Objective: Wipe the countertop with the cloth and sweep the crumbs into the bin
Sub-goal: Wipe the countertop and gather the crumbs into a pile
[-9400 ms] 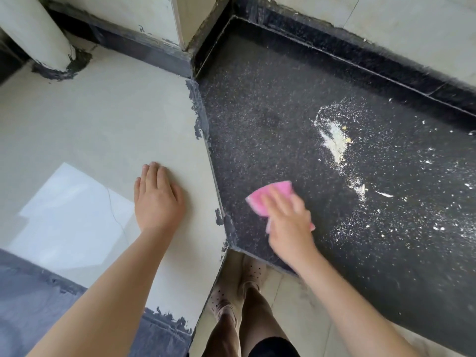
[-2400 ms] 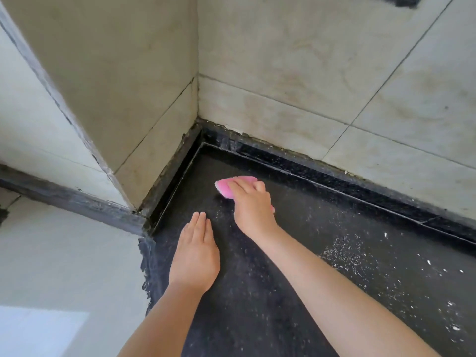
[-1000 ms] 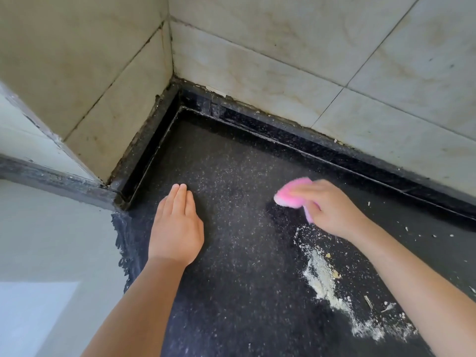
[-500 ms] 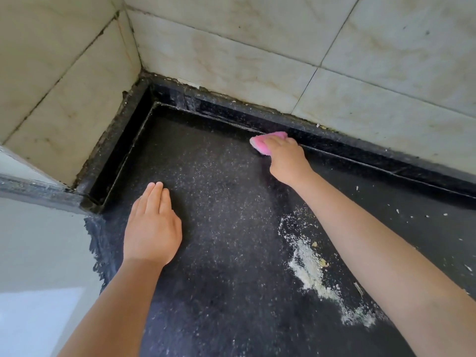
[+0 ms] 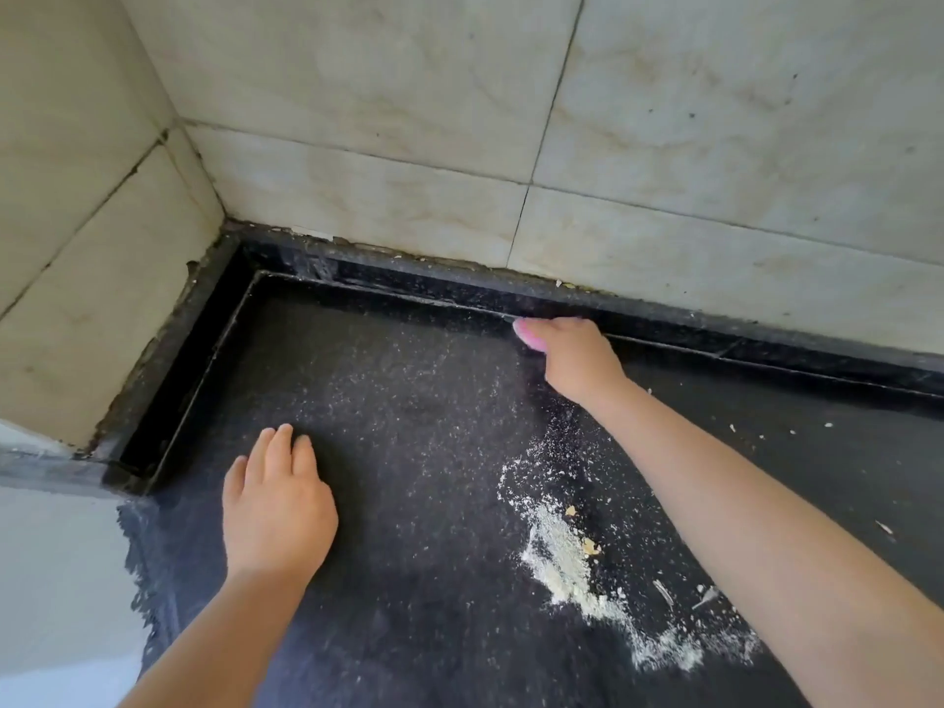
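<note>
Black speckled countertop [image 5: 408, 380] runs into a corner of pale wall tiles [image 5: 388, 94], and we lean over it with both arms out. Our right hand [image 5: 577, 360] curls over the pink cloth [image 5: 528, 334], gripping it against the raised back lip [image 5: 459, 293] of the counter; only a small pink edge pokes out past the knuckles, and the rest is hidden under the hand, so its shape is hard to make out. Our left hand [image 5: 276, 508] lies flat on the stone, fingers straight and close together, holding nothing. Between the two forearms, nearer the right one, sits a pale heap of crumbs [image 5: 562, 559] trailing toward the lower right, with loose specks scattered beyond our right arm. No bin shows; both arms are cut off by the bottom edge.
</note>
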Tool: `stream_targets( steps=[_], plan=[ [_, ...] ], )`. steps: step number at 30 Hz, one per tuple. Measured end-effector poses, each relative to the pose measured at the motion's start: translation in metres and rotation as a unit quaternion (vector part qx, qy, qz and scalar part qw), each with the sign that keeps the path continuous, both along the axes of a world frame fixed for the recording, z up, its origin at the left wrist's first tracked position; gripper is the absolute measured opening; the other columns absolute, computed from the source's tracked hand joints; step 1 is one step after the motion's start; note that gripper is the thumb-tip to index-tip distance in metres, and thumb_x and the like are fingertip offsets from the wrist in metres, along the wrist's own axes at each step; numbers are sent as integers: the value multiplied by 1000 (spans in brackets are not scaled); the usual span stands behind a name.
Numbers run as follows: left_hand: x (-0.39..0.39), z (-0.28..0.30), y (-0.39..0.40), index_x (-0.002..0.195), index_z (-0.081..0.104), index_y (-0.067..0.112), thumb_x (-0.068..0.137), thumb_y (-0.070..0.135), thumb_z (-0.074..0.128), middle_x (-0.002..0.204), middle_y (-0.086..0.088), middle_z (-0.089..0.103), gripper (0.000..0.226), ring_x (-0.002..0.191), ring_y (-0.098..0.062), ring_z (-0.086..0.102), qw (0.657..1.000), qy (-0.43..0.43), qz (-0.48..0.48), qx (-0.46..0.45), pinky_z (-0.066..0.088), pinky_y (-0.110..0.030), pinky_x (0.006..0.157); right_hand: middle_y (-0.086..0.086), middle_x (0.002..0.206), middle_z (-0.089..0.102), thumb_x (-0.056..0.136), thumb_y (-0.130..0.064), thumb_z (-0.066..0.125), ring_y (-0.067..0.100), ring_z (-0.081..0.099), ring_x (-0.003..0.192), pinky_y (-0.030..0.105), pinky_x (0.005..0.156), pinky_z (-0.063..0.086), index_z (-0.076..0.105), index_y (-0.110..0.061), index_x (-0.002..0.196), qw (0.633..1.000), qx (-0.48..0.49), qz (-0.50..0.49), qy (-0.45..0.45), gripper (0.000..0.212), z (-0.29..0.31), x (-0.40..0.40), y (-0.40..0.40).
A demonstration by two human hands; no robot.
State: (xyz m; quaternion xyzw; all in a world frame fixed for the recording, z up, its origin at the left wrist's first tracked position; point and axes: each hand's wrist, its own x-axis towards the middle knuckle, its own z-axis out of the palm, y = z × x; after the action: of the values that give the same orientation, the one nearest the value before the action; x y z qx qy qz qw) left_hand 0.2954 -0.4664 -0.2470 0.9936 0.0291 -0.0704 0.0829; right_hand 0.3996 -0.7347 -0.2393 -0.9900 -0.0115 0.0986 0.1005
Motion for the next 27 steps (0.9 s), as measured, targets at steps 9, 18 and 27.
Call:
stream_targets(
  steps=[9,18,27],
  plan=[
    [15,-5,-80,144,17,7,99,18,23,154,-5,9,46,142,-17,2,993,6,-40,-110,3,-26,114,0,120,58,88,1,40,22,56,102,33,84,49,51,-36,126,989,101,49,93,54,15,-65,-3],
    [16,-25,-89,137,32,-3,96,12,32,149,-15,25,44,140,-26,14,991,-49,-20,-120,5,-32,114,5,130,50,88,3,38,30,42,116,38,90,44,45,-31,132,999,-7,-48,-3,56,3,-20,-50],
    [20,-33,-91,121,49,-13,86,0,49,131,-28,47,37,126,-42,39,994,-58,-20,-96,29,-50,106,-12,132,52,91,-4,44,1,62,83,16,69,45,48,-43,125,974,107,26,199,53,31,-72,-50]
  ],
)
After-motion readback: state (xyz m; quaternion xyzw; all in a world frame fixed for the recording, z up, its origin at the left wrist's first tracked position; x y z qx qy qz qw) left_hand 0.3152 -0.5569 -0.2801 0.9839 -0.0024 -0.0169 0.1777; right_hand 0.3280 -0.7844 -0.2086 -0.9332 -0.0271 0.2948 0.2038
